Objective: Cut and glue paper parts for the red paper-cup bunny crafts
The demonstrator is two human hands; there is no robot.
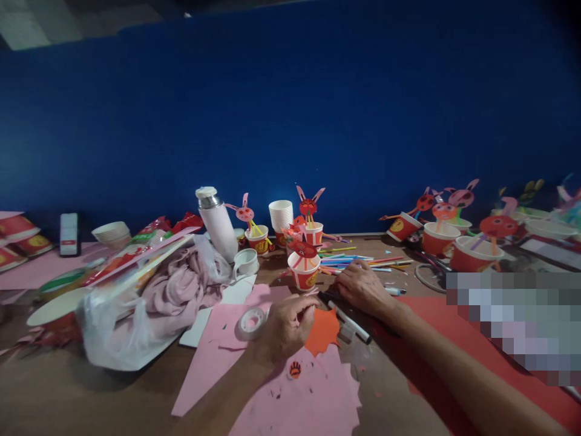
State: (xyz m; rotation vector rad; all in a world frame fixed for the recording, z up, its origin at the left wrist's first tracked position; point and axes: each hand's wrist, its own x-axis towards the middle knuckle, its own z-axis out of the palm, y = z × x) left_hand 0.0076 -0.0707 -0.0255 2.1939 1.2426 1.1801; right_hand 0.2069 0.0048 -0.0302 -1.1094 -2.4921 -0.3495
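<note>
My left hand (pixel 288 324) is closed in a pinch above the pink paper (pixel 308 399). A thin pale strip shows by its fingertips, but I cannot make out what is held. Beside it lie a roll of clear tape (pixel 252 323) and a jagged orange paper piece (pixel 324 332). Below is a small round orange-and-black cutout (pixel 295 370). My right hand (pixel 362 286) rests low on the table, its fingers bent down beside colored straws (pixel 345 260), their tips hidden. A white marker (pixel 354 325) lies just below it. Ahead stands a red paper cup (pixel 304 275) with a red paper face.
A white flask (pixel 216 224), a white mug (pixel 246 262) and stacked paper cups (pixel 281 216) stand behind. A plastic bag (pixel 115 342) and cloth (pixel 179 290) crowd the left. Red paper (pixel 426 351) lies right, near several decorated cups (pixel 476 254) and a blurred-out area.
</note>
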